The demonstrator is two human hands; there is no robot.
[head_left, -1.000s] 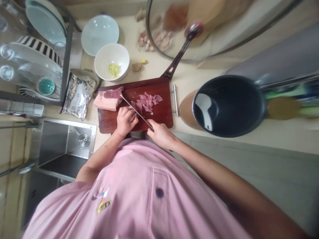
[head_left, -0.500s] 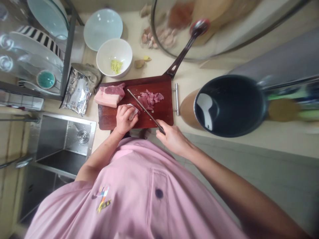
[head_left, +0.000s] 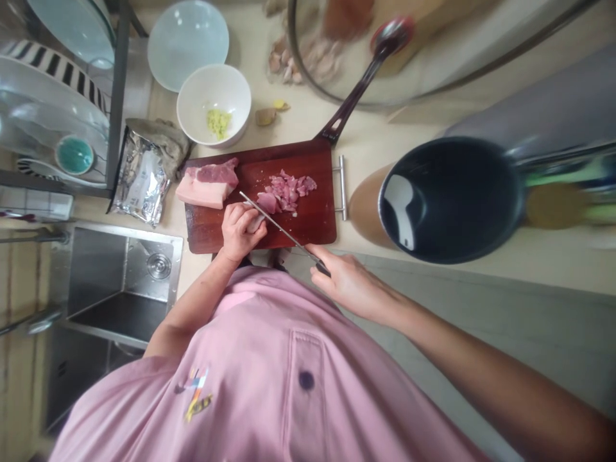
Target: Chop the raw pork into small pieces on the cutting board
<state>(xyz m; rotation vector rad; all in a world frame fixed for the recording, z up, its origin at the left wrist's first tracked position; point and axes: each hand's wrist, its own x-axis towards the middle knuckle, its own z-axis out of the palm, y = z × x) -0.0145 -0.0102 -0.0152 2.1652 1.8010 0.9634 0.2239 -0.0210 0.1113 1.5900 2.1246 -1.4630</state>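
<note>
right hand point(head_left: 346, 282) in a clenched grip on the knife point(head_left: 276, 224), left hand point(head_left: 239, 230) curled down on a small piece of meat point(head_left: 255, 222).

the blade runs slantwise over the dark red cutting board point(head_left: 308, 221), its tip near the left hand's knuckles, its handle hidden in the right fist just off the board's near edge. the piece under the left fingers lies on the board beside the blade. a heap of pink meat cubes point(head_left: 287, 191) sits past the blade, and a thick slab of pork point(head_left: 206, 183) rests on the board's far left corner. on the worktop point(head_left: 366, 151) behind stand a white bowl point(head_left: 214, 102) with something green and minced, a pale plate point(head_left: 187, 42) and a foil packet point(head_left: 140, 183); a dark pan point(head_left: 450, 199) is to the right, a steel sink point(head_left: 122, 276) to the left.
</note>
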